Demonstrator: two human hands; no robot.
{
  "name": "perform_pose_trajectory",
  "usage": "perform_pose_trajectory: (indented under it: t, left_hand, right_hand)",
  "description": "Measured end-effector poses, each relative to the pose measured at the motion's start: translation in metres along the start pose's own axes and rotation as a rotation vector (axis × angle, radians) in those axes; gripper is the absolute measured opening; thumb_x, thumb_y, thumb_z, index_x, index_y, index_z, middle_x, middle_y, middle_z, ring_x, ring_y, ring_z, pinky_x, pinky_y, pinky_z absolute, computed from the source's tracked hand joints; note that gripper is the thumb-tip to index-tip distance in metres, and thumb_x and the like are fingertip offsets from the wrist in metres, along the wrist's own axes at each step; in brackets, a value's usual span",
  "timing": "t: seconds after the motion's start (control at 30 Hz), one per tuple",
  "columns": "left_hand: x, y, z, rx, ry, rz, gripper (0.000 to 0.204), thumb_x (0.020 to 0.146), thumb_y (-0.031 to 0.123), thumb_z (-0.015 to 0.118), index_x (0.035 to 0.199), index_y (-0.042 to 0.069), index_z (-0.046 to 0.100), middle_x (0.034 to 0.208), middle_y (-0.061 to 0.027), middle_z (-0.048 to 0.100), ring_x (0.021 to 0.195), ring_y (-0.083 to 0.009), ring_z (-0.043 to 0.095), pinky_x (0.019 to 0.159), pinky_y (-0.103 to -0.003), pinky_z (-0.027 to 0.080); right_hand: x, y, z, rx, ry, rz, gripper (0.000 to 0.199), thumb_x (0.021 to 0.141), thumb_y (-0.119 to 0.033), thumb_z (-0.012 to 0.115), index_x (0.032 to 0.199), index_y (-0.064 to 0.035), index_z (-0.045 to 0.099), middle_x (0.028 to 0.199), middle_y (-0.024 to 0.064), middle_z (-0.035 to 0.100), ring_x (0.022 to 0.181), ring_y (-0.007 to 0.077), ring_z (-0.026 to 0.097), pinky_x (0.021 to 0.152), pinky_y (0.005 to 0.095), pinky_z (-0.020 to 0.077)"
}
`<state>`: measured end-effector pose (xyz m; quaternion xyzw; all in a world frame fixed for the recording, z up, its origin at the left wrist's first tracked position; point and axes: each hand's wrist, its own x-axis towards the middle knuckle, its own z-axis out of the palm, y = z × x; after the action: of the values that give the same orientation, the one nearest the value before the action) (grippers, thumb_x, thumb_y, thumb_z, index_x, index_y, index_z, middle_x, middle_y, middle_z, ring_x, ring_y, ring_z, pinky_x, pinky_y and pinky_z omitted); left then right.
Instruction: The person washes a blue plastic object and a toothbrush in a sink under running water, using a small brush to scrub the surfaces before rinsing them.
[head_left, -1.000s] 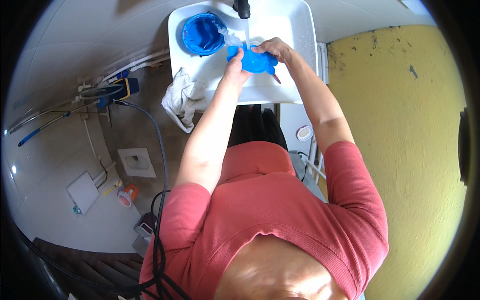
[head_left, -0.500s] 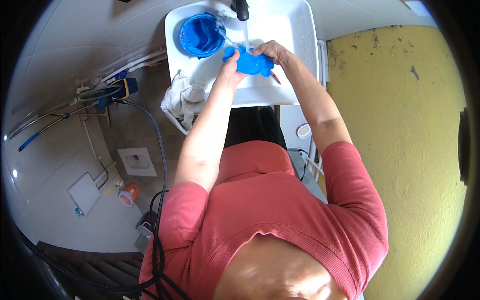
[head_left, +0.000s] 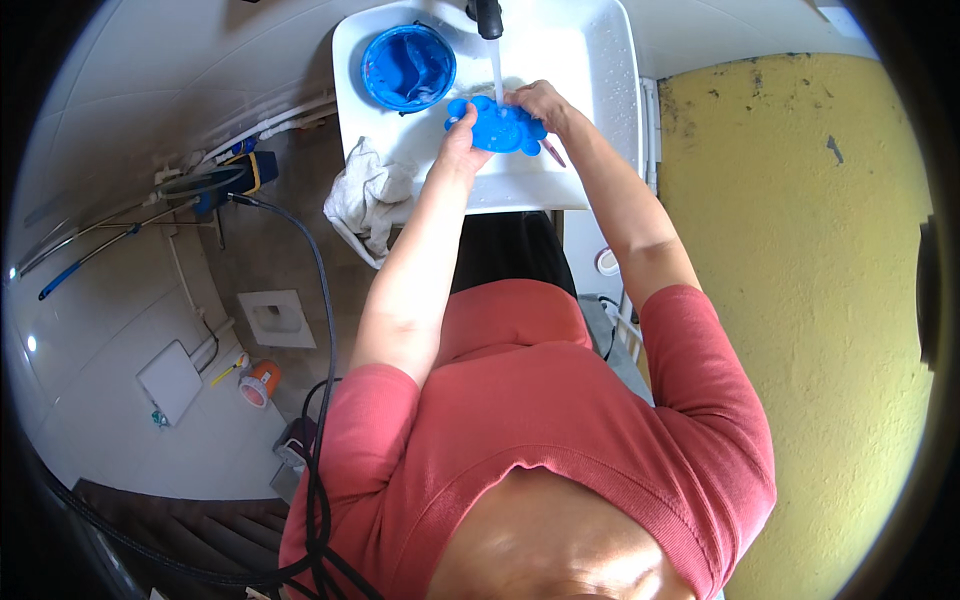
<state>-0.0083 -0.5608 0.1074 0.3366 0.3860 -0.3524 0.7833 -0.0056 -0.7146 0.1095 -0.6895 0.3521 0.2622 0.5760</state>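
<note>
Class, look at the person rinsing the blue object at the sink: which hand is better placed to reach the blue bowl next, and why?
Probably the left hand: it grips the blue object on the side nearest the blue bowl. The right hand would have to cross the water stream.

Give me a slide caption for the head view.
Both hands, left and right, rinse a blue toy under the running tap in a white sink.

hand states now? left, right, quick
Left hand: closed on the blue mat, at its left edge.
Right hand: gripping the mat's right side, under the tap.
</note>
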Motion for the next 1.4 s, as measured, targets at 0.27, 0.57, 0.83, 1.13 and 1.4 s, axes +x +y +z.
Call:
perform_pose_trajectory:
  t: [0.27,0.57,0.83,1.13,1.4]
  left_hand:
    - [0.019,-0.008,-0.013,-0.025,-0.017,0.090,0.039,0.088,0.034,0.052,0.117,0.010,0.046,0.117,-0.0111,0.052,0.107,-0.0284,0.050,0.092,-0.050,0.040]
    - [0.009,-0.021,-0.007,-0.113,0.010,0.126,0.043,0.088,0.039,0.050,0.119,0.010,0.044,0.121,-0.0113,0.049,0.110,-0.0298,0.048,0.093,-0.054,0.036]
    - [-0.043,0.000,0.012,-0.062,0.020,0.059,0.037,0.085,0.028,0.056,0.116,0.012,0.046,0.118,-0.0104,0.049,0.113,-0.0287,0.043,0.093,-0.055,0.035]
    - [-0.035,0.010,-0.025,0.258,-0.014,0.138,0.040,0.087,0.021,0.056,0.122,0.010,0.041,0.122,-0.0119,0.046,0.109,-0.0300,0.048,0.090,-0.055,0.040]
    - [-0.046,0.003,-0.011,0.433,0.006,0.120,0.038,0.089,0.020,0.052,0.123,0.009,0.039,0.122,-0.0137,0.045,0.109,-0.0303,0.048,0.085,-0.053,0.044]
  right_hand:
    - [-0.001,0.010,-0.013,0.112,-0.158,0.144,0.017,0.073,-0.017,0.061,0.085,-0.0068,0.066,0.072,0.0044,0.057,0.061,0.0152,0.051,0.058,0.0324,0.0434]
    - [-0.001,0.020,-0.001,0.152,-0.135,0.181,0.016,0.067,-0.015,0.059,0.080,-0.0051,0.057,0.071,0.0078,0.052,0.062,0.0204,0.049,0.056,0.0375,0.0402]
    - [0.000,0.023,-0.002,0.209,-0.164,0.065,0.021,0.070,-0.013,0.066,0.086,-0.0008,0.062,0.074,0.0084,0.059,0.055,0.0159,0.050,0.045,0.0243,0.0374]
    - [-0.010,-0.010,0.004,-0.095,-0.163,-0.268,0.032,0.063,-0.022,0.067,0.087,-0.0009,0.067,0.079,0.0100,0.064,0.071,0.0192,0.058,0.067,0.0301,0.0470]
    - [-0.003,-0.010,-0.001,-0.311,-0.183,-0.238,0.031,0.059,-0.016,0.071,0.084,0.0017,0.065,0.076,0.0082,0.061,0.068,0.0181,0.057,0.063,0.0301,0.0475]
